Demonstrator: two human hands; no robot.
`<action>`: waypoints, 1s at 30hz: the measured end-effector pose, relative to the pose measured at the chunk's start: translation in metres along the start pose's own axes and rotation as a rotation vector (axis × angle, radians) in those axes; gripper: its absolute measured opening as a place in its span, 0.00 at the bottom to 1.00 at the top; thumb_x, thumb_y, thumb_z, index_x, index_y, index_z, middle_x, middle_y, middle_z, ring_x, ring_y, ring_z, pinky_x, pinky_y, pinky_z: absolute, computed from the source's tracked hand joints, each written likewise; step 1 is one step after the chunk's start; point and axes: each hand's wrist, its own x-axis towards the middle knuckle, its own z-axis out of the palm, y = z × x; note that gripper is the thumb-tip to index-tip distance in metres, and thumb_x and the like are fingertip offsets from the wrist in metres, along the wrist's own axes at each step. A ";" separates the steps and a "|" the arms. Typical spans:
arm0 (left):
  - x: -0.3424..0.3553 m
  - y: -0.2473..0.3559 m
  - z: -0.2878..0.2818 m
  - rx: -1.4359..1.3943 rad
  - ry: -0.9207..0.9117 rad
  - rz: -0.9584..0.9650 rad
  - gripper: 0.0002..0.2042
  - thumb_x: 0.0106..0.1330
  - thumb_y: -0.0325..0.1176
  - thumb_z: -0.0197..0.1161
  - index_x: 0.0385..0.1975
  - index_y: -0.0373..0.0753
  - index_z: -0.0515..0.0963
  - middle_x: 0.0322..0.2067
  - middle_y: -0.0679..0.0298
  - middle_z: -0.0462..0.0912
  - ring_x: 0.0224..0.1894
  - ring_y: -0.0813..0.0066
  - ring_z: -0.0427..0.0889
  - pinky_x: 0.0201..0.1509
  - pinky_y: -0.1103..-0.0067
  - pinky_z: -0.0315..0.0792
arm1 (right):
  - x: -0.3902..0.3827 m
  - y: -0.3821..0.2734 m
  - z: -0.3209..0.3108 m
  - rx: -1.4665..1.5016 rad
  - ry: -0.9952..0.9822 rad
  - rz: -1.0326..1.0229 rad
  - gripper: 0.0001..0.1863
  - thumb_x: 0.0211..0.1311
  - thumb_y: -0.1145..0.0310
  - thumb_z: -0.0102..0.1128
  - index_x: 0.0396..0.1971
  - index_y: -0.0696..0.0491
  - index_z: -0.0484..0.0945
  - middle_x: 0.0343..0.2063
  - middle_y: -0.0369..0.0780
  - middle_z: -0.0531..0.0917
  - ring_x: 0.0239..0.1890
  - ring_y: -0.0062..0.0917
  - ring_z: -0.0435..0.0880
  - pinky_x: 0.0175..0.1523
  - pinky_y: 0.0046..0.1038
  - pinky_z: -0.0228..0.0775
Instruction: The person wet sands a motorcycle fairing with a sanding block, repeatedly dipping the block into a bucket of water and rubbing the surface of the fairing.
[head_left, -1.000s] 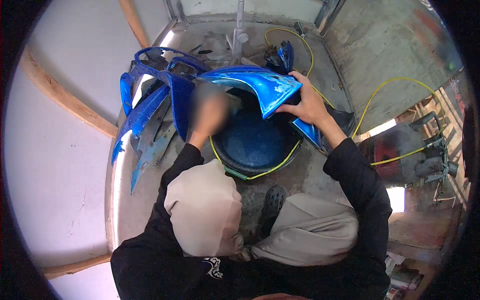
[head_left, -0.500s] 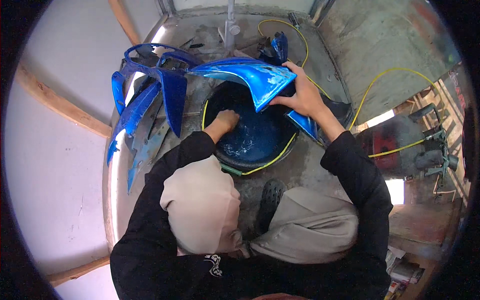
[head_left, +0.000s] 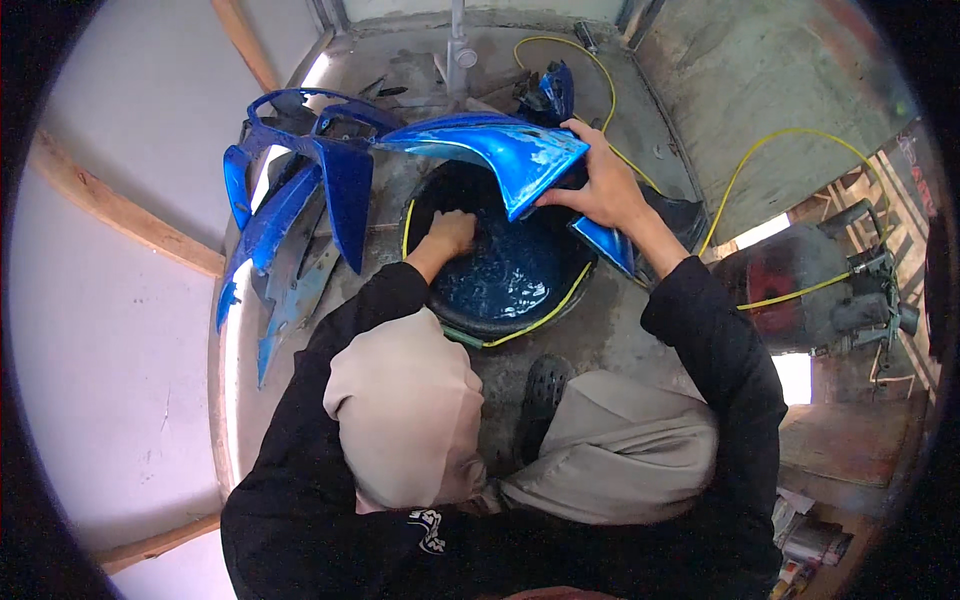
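A glossy blue motorcycle fairing panel [head_left: 525, 160] with dull, scuffed patches is held over a black tub of water [head_left: 425, 195]. My right hand [head_left: 608, 188] grips its right end, thumb below and fingers over the far edge. My left hand [head_left: 455, 232] is inside the tub's left side, its fingers curled closed. What those fingers hold, if anything, is hidden. A yellow hose [head_left: 545, 322] runs along the tub's near rim.
More blue fairing parts [head_left: 345, 195] lie to the left, and a smaller blue piece [head_left: 605, 245] sits right of the tub. A metal post [head_left: 458, 60] stands beyond. At right is a dark red-marked tank [head_left: 775, 290] with a yellow hose. My shoe [head_left: 545, 395] is near the tub.
My left hand has shifted slightly up within the tub, and the water's ripples and reflections have changed. The right hand and the fairing panel have barely moved.
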 end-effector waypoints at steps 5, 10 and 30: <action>-0.007 -0.019 -0.005 0.036 -0.164 0.040 0.18 0.63 0.37 0.76 0.51 0.37 0.90 0.50 0.46 0.92 0.59 0.47 0.90 0.61 0.63 0.84 | 0.010 -0.013 0.008 0.019 -0.001 -0.037 0.67 0.40 0.31 0.88 0.79 0.45 0.64 0.70 0.49 0.77 0.69 0.52 0.81 0.72 0.47 0.75; -0.001 -0.048 -0.006 -0.632 0.060 0.080 0.16 0.60 0.37 0.78 0.44 0.36 0.88 0.37 0.53 0.92 0.44 0.55 0.92 0.52 0.63 0.84 | 0.018 -0.019 0.015 0.056 0.021 -0.099 0.66 0.40 0.31 0.87 0.78 0.46 0.65 0.70 0.49 0.77 0.69 0.52 0.81 0.72 0.47 0.75; 0.001 -0.069 0.023 0.125 -0.227 -0.045 0.19 0.67 0.31 0.68 0.56 0.34 0.89 0.57 0.45 0.91 0.57 0.45 0.91 0.56 0.57 0.87 | 0.020 -0.030 0.014 0.053 0.016 -0.113 0.67 0.41 0.31 0.87 0.79 0.48 0.64 0.68 0.51 0.77 0.68 0.52 0.81 0.72 0.47 0.74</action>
